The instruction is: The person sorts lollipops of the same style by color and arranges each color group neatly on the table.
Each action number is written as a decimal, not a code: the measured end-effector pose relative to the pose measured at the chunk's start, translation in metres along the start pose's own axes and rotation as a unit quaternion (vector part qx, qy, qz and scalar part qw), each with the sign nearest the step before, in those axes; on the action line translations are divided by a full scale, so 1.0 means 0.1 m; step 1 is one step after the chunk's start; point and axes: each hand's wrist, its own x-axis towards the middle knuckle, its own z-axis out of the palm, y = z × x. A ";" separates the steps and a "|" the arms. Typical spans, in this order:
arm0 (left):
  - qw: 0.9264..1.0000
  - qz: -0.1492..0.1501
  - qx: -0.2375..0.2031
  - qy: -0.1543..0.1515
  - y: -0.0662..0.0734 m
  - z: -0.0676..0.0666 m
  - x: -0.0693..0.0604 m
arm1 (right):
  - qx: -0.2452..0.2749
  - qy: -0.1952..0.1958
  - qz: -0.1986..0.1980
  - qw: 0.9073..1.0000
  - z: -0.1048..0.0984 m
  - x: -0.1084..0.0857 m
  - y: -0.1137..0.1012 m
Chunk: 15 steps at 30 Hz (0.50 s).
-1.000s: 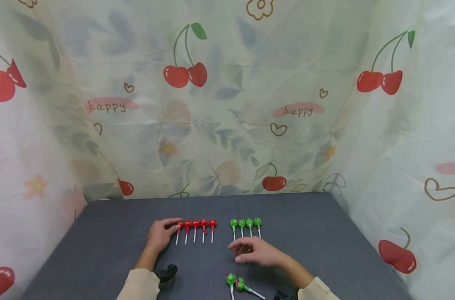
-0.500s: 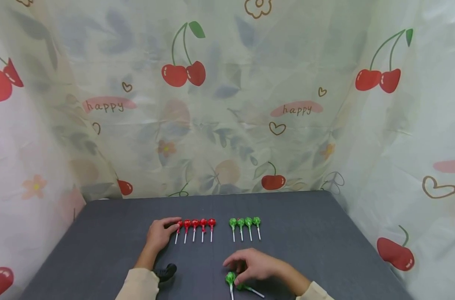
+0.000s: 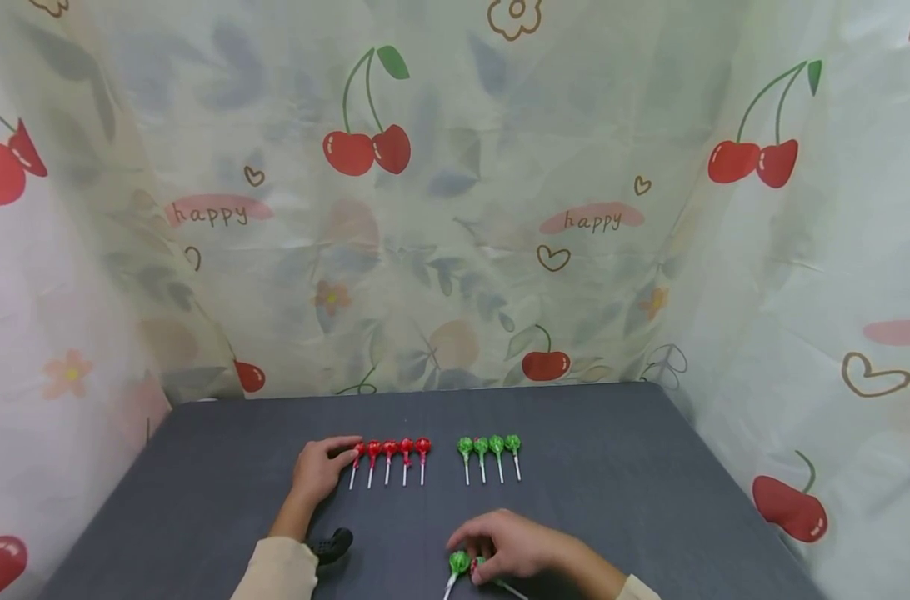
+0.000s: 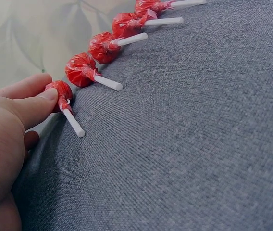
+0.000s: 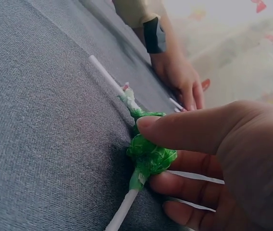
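Note:
My left hand (image 3: 318, 473) pinches the leftmost red lollipop (image 4: 61, 91) by its wrapped head, thumb in front and a finger behind. More red lollipops (image 3: 391, 450) lie in a row to its right, white sticks toward me. Near the front, my right hand (image 3: 511, 546) holds a green lollipop (image 5: 152, 155) between thumb and curled fingers. Touching or very close to it is a second green lollipop (image 3: 458, 562), whose head the thumb partly covers in the right wrist view.
Several green lollipops (image 3: 489, 447) form another row, right of the red one. All lie on a dark grey cloth-covered table (image 3: 597, 467). A patterned curtain (image 3: 455, 208) surrounds the back and sides. A black strap (image 3: 333, 546) sits at my left wrist.
My right hand has come down toward me from below the green row to the two loose green lollipops and grasped one. The other's stick has swung slightly left. My left hand stays put.

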 end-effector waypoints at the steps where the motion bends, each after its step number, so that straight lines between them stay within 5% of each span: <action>1: 1.000 0.000 0.001 0.001 0.00 0.00 0.00 | -0.001 -0.003 -0.001 1.000 0.00 0.00 0.00; 15: 1.000 0.000 -0.001 0.006 -0.01 0.01 -0.03 | -0.019 -0.004 0.001 1.000 -0.22 -0.04 0.01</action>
